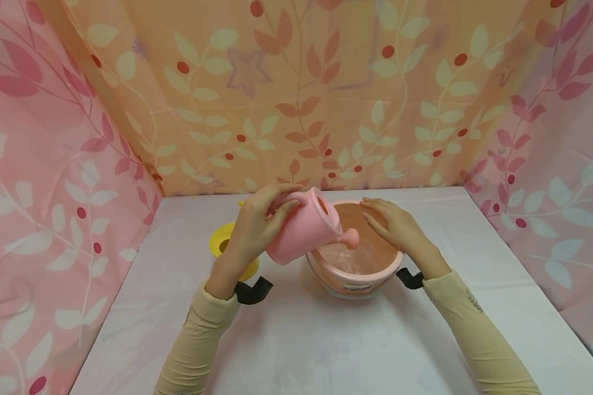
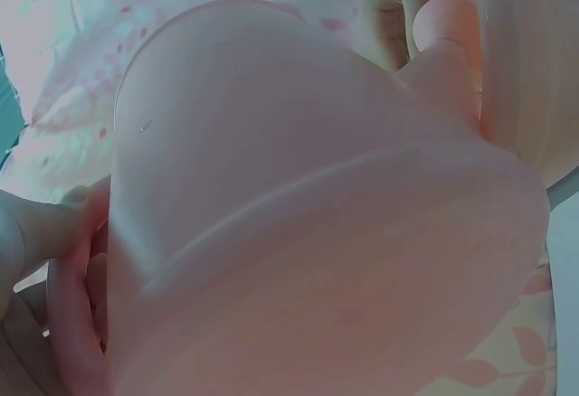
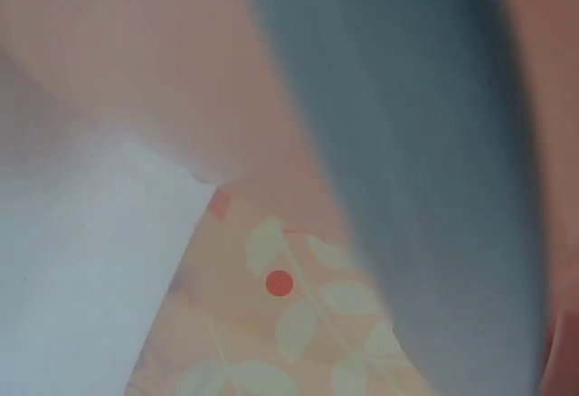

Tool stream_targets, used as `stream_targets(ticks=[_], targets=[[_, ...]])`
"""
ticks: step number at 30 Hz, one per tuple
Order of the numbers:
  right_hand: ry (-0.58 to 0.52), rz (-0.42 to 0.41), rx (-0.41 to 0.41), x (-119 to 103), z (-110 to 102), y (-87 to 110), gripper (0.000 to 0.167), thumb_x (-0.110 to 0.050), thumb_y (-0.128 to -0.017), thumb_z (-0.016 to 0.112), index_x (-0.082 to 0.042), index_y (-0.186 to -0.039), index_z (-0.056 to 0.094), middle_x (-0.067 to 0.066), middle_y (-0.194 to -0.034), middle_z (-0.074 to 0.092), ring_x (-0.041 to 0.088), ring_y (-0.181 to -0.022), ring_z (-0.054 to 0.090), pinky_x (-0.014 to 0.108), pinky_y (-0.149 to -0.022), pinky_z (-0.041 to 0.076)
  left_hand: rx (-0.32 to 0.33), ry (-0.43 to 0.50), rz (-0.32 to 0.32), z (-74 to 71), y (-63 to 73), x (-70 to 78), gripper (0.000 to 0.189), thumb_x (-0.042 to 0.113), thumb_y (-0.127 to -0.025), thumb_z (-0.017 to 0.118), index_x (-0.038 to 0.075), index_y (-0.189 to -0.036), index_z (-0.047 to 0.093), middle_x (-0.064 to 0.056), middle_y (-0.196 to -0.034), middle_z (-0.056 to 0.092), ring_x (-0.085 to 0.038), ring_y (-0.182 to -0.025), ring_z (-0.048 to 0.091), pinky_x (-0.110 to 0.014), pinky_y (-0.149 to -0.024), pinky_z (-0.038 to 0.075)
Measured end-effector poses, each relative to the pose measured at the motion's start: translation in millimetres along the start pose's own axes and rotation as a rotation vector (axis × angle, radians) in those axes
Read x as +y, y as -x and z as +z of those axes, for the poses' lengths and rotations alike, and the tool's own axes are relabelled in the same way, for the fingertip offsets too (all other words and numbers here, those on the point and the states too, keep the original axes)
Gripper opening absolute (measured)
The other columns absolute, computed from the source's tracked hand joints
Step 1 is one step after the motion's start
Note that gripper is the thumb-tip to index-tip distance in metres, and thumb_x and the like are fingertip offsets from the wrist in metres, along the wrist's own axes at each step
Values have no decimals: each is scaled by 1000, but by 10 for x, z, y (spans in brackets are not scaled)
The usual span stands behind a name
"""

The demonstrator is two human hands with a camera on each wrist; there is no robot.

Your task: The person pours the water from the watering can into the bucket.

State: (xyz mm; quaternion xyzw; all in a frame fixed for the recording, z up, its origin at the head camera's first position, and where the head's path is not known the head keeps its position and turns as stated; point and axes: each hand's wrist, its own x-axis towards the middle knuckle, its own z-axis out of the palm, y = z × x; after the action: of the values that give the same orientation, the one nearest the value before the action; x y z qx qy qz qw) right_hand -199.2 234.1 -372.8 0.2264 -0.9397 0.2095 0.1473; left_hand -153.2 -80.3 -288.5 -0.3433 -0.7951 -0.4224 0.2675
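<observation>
Closest to the left-wrist camera we saw the pink watering can [image 2: 308, 188], tilted, its spout [image 1: 351, 238] over the opening of the pink basin [image 1: 363, 277] at three o'clock from it. Our left hand [image 1: 257, 225] gripped the looped handle [image 2: 71, 310], the surest place to hold; we judged the can stiff, light plastic, heavier if filled, slippery if wet. Our right hand [image 1: 400, 225] rested on the basin's rim at two o'clock, fingers fairly straight. A partly hidden yellow object [image 1: 214, 240] sat at the can's nine o'clock. Beyond, the table's [image 1: 296, 345] far edge ran near at twelve; wider room lay toward six.
</observation>
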Motion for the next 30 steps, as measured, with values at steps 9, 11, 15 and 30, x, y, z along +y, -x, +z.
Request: stream_targets(ticks=[9,11,15,30], targets=[[-18,-47,52,7,9,1,34,-16,-89,61,-8,-122,59,12,-128,56,31,-119,50,49,-97,39,6,-2,17,41,-23,10,28,14,-85,67,9,-112,64,-3,-106,66,-11,-89,56,-25,-71,48],[-24,-48,55,10,12,0,33,-16,-89,61,-8,-122,59,12,-128,56,31,-119,50,49,-97,39,6,-10,21,49,-27,14,28,14,-85,67,10,-112,64,-3,-106,66,-11,-88,55,-25,-69,48],[-37,-47,60,19,19,-1,33,-15,-89,62,-7,-121,60,12,-127,56,31,-119,51,49,-97,39,-1,-25,24,64,-37,18,28,15,-85,66,11,-113,64,-3,-106,66,-12,-88,55,-25,-66,47],[-73,-57,70,38,30,-4,33,-12,-88,63,-7,-121,60,12,-127,57,31,-118,51,49,-97,39,-33,-55,35,103,-82,30,27,17,-87,65,12,-113,63,0,-106,65,-11,-90,54,-25,-69,46]])
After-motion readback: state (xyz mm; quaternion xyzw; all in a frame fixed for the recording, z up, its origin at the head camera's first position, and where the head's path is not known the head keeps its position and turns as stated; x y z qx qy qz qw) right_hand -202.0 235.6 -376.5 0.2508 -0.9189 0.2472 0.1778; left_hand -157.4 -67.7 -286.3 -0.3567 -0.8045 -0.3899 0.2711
